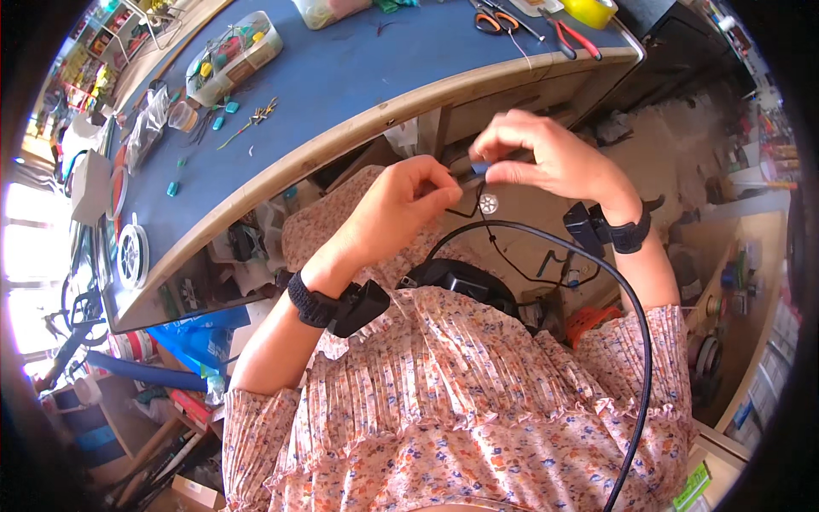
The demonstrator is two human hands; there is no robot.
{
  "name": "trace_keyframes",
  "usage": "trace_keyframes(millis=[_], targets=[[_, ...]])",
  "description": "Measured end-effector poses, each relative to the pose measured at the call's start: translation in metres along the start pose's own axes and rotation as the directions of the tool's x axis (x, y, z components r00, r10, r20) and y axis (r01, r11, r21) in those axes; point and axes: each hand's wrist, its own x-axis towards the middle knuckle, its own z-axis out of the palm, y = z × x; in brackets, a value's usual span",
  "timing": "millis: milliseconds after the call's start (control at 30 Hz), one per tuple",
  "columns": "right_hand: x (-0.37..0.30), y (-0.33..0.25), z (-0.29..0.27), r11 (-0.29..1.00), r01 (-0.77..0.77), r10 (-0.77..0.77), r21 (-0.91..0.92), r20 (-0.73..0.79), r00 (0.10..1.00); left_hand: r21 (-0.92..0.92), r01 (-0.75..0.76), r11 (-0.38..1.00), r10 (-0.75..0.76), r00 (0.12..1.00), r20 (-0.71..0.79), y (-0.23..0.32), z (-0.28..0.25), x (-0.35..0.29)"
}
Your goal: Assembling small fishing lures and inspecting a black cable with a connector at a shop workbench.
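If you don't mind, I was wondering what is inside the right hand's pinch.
A small blue piece shows at the tips of the thumb and fingers of the right hand; whatever lies farther in is covered, so its full shape cannot be told.

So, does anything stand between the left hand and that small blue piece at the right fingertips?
Nothing clearly visible does: the left hand sits across a narrow gap from the small blue piece at the fingertips of the right hand. The thick black cable arcs lower in view.
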Motion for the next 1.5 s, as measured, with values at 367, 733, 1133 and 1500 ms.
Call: trace_keyframes(millis=[367,733,1133,1500], targets=[[-0.086,0.018,-0.014,0.777,-0.588,0.501,0.226,0.344,0.794,-0.115,-0.040,0.993,0.026,0.992,-0.124,-0.013,-0.003,0.028],[-0.192,0.135,0.009,0.555,-0.797,0.714,0.239,0.354,0.604,-0.151,0.051,0.987,-0.066,0.993,-0.100,-0.066,-0.015,0.029],[-0.215,0.180,0.130,0.296,-0.749,0.629,0.592,0.470,0.620,-0.028,-0.008,1.000,0.010,0.996,0.087,-0.048,0.000,0.036],[-0.159,0.120,0.017,-0.462,0.443,0.276,0.768,-0.350,0.895,0.325,-0.161,0.932,0.090,0.971,0.223,-0.011,0.002,0.081]])
